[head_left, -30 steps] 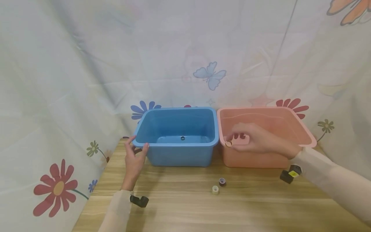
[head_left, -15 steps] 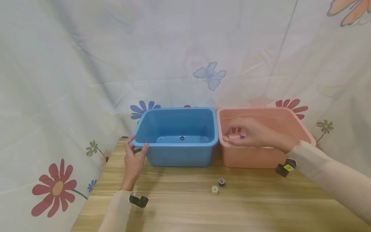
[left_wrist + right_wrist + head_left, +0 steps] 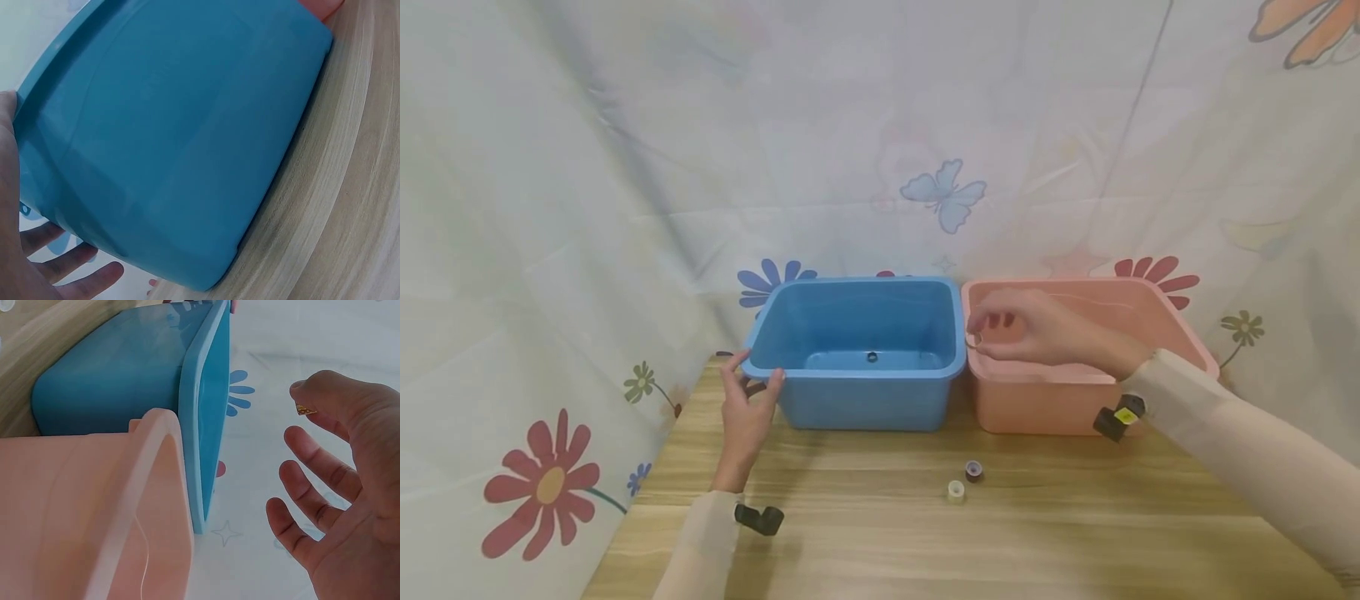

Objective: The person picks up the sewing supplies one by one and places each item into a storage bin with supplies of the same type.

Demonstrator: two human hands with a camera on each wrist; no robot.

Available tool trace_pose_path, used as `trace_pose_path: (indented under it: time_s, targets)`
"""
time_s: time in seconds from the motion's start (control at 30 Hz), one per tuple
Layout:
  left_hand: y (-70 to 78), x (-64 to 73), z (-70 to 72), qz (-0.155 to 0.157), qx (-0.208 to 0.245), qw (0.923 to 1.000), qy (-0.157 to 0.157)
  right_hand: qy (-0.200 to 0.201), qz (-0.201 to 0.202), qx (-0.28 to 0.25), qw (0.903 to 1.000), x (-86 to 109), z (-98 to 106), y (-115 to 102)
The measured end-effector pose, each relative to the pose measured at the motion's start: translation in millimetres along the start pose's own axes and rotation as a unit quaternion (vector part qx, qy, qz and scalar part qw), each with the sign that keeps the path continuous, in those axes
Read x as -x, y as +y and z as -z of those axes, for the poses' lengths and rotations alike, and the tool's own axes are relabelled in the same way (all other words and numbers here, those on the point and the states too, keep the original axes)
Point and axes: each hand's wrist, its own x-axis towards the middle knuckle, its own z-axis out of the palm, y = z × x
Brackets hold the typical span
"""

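My right hand [image 3: 1037, 329] pinches a small gold-patterned ring [image 3: 305, 410], seemingly a tiny roll of tape, between thumb and forefinger. It is raised over the left side of the pink plastic tub [image 3: 1075, 408], near the blue tub's right rim. The other right fingers are spread apart in the right wrist view. My left hand [image 3: 748, 421] holds the front left corner of the blue plastic tub [image 3: 865, 404], thumb on the front rim and fingers along the side. A small dark ring [image 3: 872, 357] lies on the blue tub's floor. My right hand hides part of the pink tub's inside.
Two small rolls stand on the wooden table [image 3: 880, 542] in front of the tubs: a dark reddish roll [image 3: 973, 472] and a pale cream roll [image 3: 956, 492]. The tubs stand side by side against a printed curtain [image 3: 850, 150].
My right hand has moved up and left over the pink tub, carrying the gold-patterned ring toward the blue tub. A purplish roll seen in the pink tub is hidden now. My left hand stays put.
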Motion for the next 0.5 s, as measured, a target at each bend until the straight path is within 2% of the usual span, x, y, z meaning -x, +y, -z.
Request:
trace_pose_path:
  time_s: [0.07, 0.2, 0.3, 0.5]
  targets:
    - [-1.2, -0.7, -0.6, 0.0, -0.001, 1.0, 0.001, 0.005, 0.009, -0.035, 0.9993, -4.2, -2.7, 0.4]
    - [-19.9, -8.6, -3.2, 0.001, 0.001, 1.0, 0.007, 0.008, 0.019, -0.098, 0.9949, -16.5, -11.1, 9.6]
    - [-36.6, -14.7, -5.3, -0.004, 0.003, 0.9999, 0.014, -0.001, 0.005, -0.105, 0.9945, -23.2, -17.2, 20.7]
    - [-41.6, -15.0, -5.9, -0.015, -0.004, 0.9996, 0.022, -0.025, -0.036, -0.145, 0.9885, -28.7, -15.1, 17.8]
